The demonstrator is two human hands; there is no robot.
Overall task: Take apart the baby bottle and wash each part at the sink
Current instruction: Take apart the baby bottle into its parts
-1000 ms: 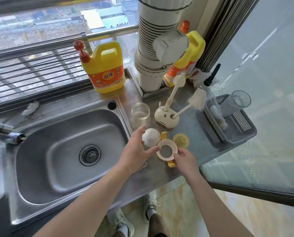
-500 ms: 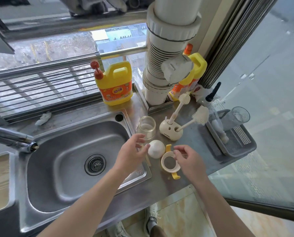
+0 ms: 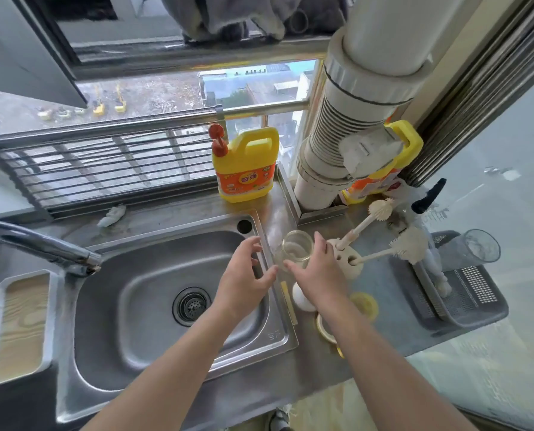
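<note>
The clear glass bottle body (image 3: 296,248) stands on the steel counter just right of the sink (image 3: 141,337). My right hand (image 3: 318,275) is around it, thumb across its front and fingers up its right side. My left hand (image 3: 245,275) hovers over the sink rim to the bottle's left, fingers spread and holding nothing. A white dome cap (image 3: 299,298), a yellow teat part (image 3: 365,304) and the yellow-handled collar ring (image 3: 324,329) lie on the counter, partly hidden under my right forearm.
A brush stand (image 3: 351,264) with two white brushes sits right beside the bottle. Yellow detergent jug (image 3: 247,169) and a wide white pipe (image 3: 331,157) stand behind. A grey drying tray (image 3: 477,293) holds a glass (image 3: 480,250). The faucet (image 3: 41,247) reaches over the sink's left.
My right hand left the collar ring and moved up to the glass bottle. My left hand moved forward over the sink rim. The camera tilted up.
</note>
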